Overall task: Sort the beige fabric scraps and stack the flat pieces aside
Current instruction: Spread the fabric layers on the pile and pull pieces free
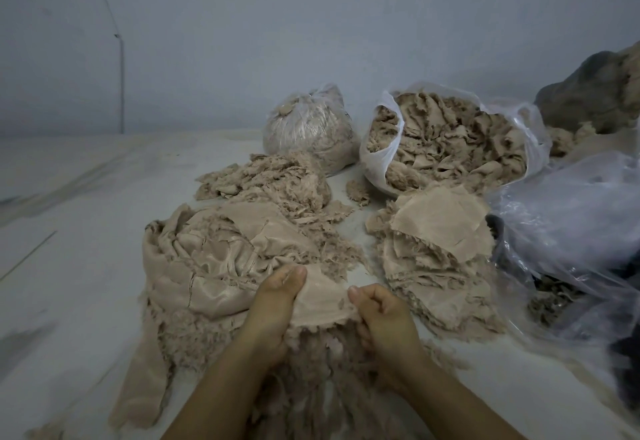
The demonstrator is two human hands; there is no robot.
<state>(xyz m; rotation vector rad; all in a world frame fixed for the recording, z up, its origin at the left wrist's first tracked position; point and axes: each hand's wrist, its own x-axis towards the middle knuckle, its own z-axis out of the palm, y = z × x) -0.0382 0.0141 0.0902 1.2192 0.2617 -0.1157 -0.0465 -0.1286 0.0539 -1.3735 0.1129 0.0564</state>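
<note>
Head view shows a loose heap of beige scraps (221, 266) on the pale surface (69, 231), with a stack of flat pieces (440, 249) just right of it. Left hand (277, 304) and right hand (384, 318) each pinch one flat scrap (323, 301) stretched between them, thumbs on top, grip curled tight.

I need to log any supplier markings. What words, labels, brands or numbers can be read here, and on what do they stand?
None: no readable text anywhere in the head view.
The tied plastic bag, open plastic bag and clear plastic sheeting show no print.
</note>
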